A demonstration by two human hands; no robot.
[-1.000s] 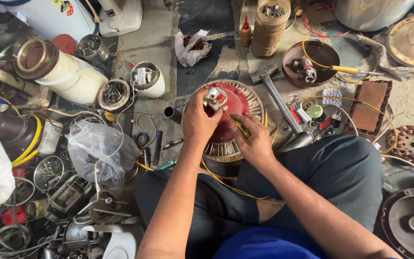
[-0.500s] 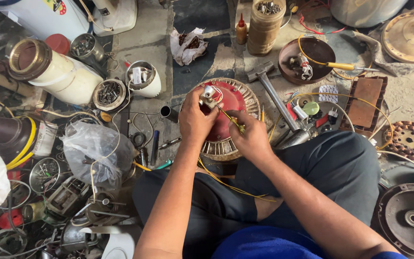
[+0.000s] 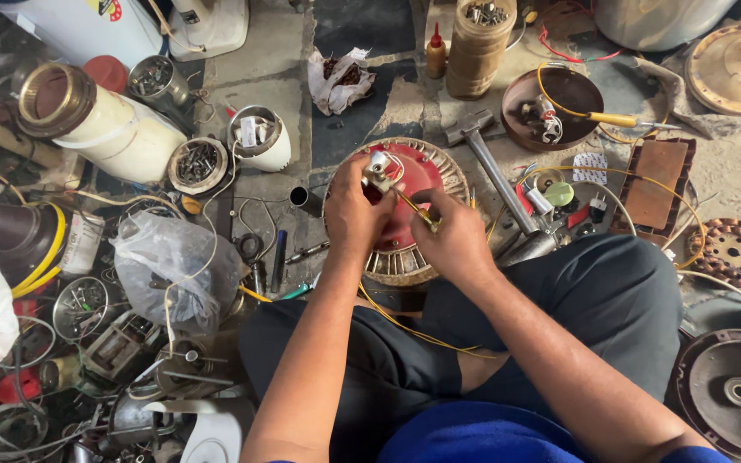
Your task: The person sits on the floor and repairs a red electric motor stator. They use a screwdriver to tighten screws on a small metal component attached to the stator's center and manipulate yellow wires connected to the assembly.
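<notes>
Cluttered workshop floor (image 3: 268, 51), with the red fan motor (image 3: 418, 176) lying before my knees, its near half hidden by my hands. My left hand (image 3: 355, 214) is clamped on the small white part (image 3: 378, 165) at the motor's hub. My right hand (image 3: 454, 240) is closed around a yellow wire (image 3: 411, 208); what its fingertips pinch is hidden.

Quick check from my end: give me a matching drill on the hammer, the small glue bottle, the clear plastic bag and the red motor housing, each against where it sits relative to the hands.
Things:
1. hammer
2. small glue bottle
3. clear plastic bag
4. red motor housing

Places:
A. directly under both hands
B. at the far edge, beside the tall brown jar
C. to the left of the left hand, among loose wires
D. just right of the right hand, handle running toward the knee

Pairs: 1-D, 2-B, 3-C, 4-A
</notes>
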